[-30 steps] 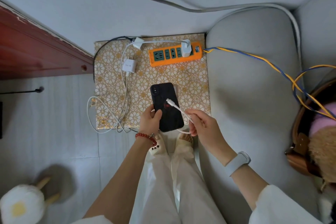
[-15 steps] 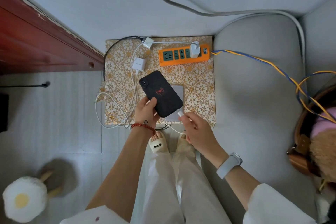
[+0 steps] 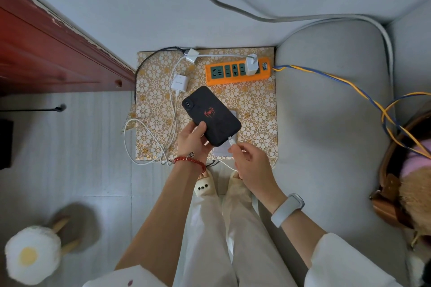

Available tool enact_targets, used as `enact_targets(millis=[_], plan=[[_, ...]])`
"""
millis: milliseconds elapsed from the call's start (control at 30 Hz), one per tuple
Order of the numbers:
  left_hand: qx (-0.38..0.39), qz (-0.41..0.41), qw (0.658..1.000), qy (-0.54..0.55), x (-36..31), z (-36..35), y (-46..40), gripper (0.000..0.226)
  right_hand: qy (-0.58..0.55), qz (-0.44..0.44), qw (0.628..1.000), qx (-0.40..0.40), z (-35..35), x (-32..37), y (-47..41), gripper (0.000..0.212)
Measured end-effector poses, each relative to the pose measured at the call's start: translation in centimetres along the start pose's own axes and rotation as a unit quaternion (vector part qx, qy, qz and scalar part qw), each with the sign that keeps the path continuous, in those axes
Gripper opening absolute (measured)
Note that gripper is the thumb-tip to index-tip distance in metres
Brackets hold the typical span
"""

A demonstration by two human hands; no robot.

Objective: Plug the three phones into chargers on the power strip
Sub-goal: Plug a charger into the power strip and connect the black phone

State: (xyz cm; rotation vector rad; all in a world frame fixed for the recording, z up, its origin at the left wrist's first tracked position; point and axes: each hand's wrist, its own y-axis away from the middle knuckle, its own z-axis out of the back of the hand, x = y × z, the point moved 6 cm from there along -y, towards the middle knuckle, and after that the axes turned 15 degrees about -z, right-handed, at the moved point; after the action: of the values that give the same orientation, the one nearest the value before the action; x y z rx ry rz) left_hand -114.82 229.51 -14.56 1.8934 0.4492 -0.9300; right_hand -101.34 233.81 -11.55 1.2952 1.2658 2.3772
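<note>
Black phone with a red spider emblem. Orange power strip, green socket faces, white charger plugged in (a second white charger loose beside). Gold-and-white floral mat. Red bead bracelet. Pale grey wristband. Blue and yellow twisted wires. White trousers.

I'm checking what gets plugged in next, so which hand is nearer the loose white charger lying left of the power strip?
Left. The left hand holds the black phone just below the loose white charger; the right hand pinches the cable plug lower and further right.
</note>
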Motion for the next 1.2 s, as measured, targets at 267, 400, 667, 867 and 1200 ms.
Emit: enact_targets(millis=[267, 400, 667, 867, 1200], plan=[[0.014, 0.001, 1.000, -0.018, 0.2, -0.6, 0.3, 0.023, 0.000, -0.012, 1.000, -0.009, 0.6, -0.3, -0.5, 0.023], [0.030, 0.001, 0.997, -0.072, 0.5, -0.4, 0.2, 0.019, 0.026, -0.009, 1.000, -0.015, 0.8, -0.5, -0.9, 0.026], [0.043, 0.016, 0.989, -0.141, 1.6, 0.0, 0.1, 0.016, 0.079, -0.009, 0.996, -0.036, 0.9, -2.1, -1.3, 0.033], [0.060, 0.031, 0.982, -0.178, 3.3, -0.4, 0.4, 0.020, 0.087, -0.063, 0.994, -0.038, 1.6, -4.2, -1.4, 0.036], [0.067, 0.057, 0.977, -0.193, 5.2, -1.6, 0.2, 0.020, 0.092, -0.108, 0.990, -0.008, 2.7, -4.8, -2.0, 0.035]])
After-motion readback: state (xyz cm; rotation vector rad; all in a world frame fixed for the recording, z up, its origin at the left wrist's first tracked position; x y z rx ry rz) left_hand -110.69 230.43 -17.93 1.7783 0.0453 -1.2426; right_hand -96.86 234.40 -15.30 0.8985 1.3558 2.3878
